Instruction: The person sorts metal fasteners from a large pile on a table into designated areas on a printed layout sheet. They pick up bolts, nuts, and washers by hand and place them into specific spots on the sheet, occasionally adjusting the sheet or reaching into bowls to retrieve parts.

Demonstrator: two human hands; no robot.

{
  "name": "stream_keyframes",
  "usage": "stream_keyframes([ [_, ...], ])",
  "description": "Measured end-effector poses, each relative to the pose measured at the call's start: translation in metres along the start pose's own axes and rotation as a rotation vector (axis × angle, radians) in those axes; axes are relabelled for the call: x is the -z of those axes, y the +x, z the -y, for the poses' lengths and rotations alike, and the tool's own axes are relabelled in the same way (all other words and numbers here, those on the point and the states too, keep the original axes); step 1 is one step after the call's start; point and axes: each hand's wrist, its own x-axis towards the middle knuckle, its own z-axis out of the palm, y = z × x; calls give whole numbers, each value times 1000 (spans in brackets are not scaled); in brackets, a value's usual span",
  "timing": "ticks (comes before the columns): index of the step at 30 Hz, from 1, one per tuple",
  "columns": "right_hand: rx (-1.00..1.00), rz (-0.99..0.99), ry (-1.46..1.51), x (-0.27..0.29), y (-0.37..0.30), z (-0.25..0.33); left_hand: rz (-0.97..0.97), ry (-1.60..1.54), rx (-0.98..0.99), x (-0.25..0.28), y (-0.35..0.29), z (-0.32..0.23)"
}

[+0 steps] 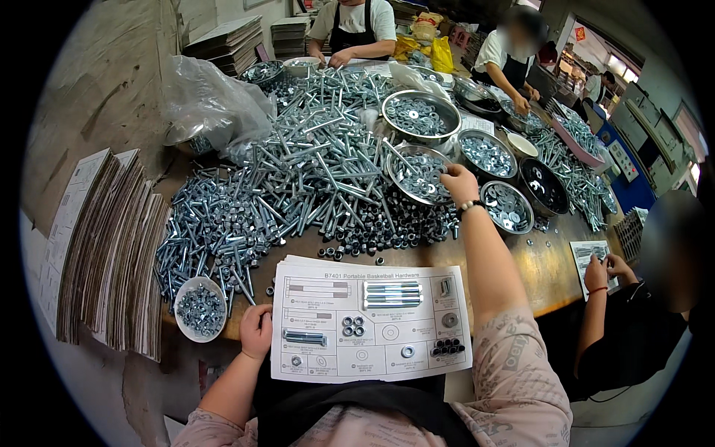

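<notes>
A printed hardware card [372, 272] lies before me on top of a few others. On its printed boxes sit long bolts [392, 295], shorter bolts [305, 337], nuts [353, 325], a washer [407, 351] and a row of black nuts [447, 346]. My left hand [256, 330] is curled at the card's left edge, gripping it. My right hand [460, 185] reaches forward to a metal bowl of washers [419, 175]. Its fingers are pinched at the bowl's right side; whatever is between them is hidden.
A large heap of bolts [313, 149] covers the table, with black nuts [395, 223] along its front. A white bowl of nuts [199, 309] stands at the near left, beside stacked cards [112, 246]. More bowls [488, 153] stand right. Co-workers sit across and at the right.
</notes>
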Motion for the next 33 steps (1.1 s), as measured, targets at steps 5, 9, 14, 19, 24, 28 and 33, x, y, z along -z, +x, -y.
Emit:
stream_keyframes([
  [5,-154,285,710,0,-91,54,-145,-247,219,8,-7,3],
  [9,-159,423,785,-8,-165,82,10,-562,258,-14,39,-73],
  [14,-137,555,873,-25,-229,98,431,-855,402,-35,70,-154],
  [19,-221,637,905,-23,-260,104,426,-913,357,-48,59,-153],
  [24,-185,688,826,-17,-273,108,339,-463,-33,-40,59,-162],
  [28,-285,761,995,-16,-277,104,318,-343,-179,-36,59,-162],
  [33,-366,645,1224,-28,-298,109,190,-167,-410,-40,61,-155],
])
